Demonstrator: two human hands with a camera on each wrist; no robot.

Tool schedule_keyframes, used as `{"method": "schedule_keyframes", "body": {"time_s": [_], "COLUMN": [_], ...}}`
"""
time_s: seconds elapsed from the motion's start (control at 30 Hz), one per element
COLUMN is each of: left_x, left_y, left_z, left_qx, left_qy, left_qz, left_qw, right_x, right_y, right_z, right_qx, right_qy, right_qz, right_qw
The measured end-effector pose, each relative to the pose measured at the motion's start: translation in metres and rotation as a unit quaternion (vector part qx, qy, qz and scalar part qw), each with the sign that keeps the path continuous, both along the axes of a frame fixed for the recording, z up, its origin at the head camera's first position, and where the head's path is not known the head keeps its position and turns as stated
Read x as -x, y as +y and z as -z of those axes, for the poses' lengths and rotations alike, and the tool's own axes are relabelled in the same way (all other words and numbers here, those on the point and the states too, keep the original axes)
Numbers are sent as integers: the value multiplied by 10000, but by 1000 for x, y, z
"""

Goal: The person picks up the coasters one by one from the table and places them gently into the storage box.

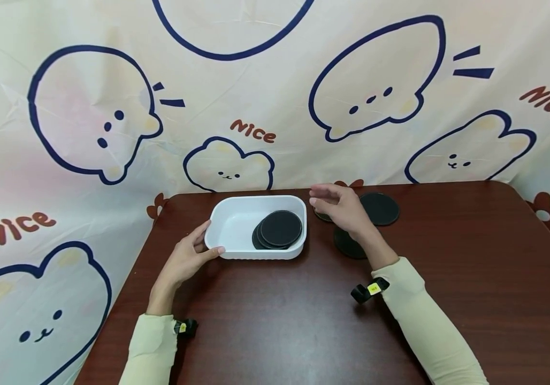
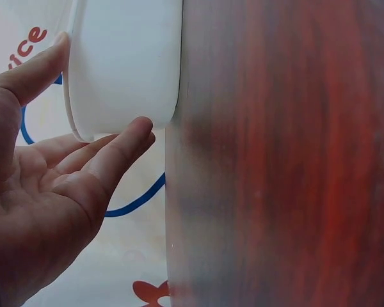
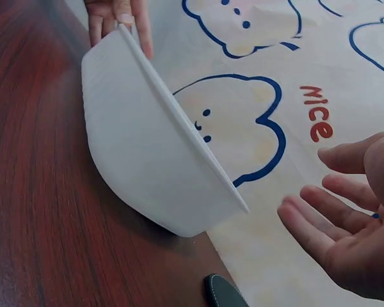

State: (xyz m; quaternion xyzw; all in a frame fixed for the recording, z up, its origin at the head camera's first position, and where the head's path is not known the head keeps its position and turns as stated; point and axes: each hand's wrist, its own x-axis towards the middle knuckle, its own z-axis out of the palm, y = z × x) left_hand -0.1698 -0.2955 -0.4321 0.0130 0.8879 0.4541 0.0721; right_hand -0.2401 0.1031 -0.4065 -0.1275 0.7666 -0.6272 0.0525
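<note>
A white plastic basin stands near the table's far edge, with several black round coasters piled in its right half. My left hand grips the basin's left end, thumb on the front rim and fingers against the end wall, as the left wrist view also shows. Just beyond the basin's right end hovers my right hand, its fingers loosely bent and holding nothing. On the table around it lie more coasters: one behind the wrist, one partly under the forearm, and another mostly hidden by the hand.
The brown wooden table runs under everything. A cloth backdrop with cartoon drawings hangs right behind its far edge and along the left side.
</note>
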Motion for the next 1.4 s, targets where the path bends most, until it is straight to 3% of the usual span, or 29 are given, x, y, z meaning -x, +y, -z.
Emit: {"method": "schedule_keyframes", "body": {"time_s": [0.13, 0.37, 0.87, 1.17, 1.4], "left_x": [0, 0, 0, 0, 0], "left_y": [-1, 0, -2, -3, -3], "left_z": [1, 2, 2, 2, 3], "left_qx": [2, -22, 7, 3, 13], "left_qy": [27, -25, -21, -19, 55], "left_qz": [13, -7, 90, 72, 102], "left_qw": [10000, 10000, 10000, 10000, 9999], "right_x": [3, 5, 6, 2, 1], "right_y": [8, 23, 64, 92, 108], "right_z": [4, 5, 11, 16, 20], "right_qx": [589, 1246, 1920, 1814, 2025], "right_qy": [-588, -1153, -1422, -1502, -1646], "right_qz": [-255, -360, -211, -54, 51], "right_qw": [9962, 9848, 9708, 9719, 9653]}}
